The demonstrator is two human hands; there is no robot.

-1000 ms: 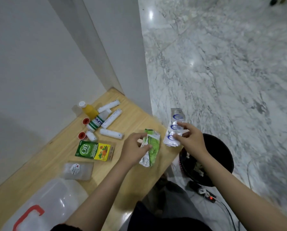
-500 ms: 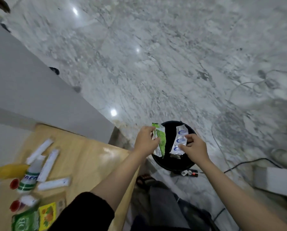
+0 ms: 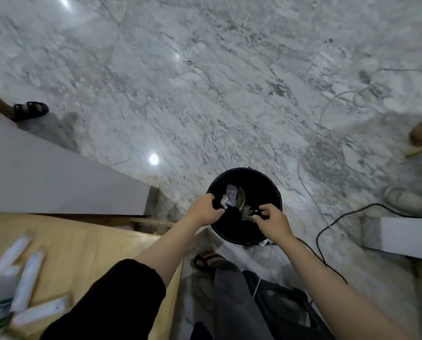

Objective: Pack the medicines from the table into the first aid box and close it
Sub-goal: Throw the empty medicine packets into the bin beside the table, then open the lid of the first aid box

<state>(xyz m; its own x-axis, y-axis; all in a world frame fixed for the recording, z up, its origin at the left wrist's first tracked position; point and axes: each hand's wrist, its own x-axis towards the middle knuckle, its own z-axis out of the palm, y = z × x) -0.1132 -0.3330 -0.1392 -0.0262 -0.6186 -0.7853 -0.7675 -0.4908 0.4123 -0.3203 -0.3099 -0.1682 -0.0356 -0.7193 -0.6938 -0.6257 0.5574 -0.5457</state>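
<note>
Both the left hand point(image 3: 205, 212) and right hand point(image 3: 272, 223) hover loosely curled and empty over the round black bin point(image 3: 268, 190), so next comes reaching back for the white medicine tubes point(image 3: 27, 280) lying on the wooden table point(image 3: 94, 244).

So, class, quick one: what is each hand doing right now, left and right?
Left hand: over the black bin, fingers curled, nothing visibly held.
Right hand: also over the bin, fingers curled, nothing visibly held.

The bin point(image 3: 244, 207) stands on the floor point(image 3: 205, 82) at the table's point(image 3: 87, 244) three o'clock; both hands, left point(image 3: 203, 212) and right point(image 3: 273, 223), hang over its mouth; a wrapper point(image 3: 231, 199) lies inside; tubes point(image 3: 28, 278) lie on the table at eight o'clock.
</note>
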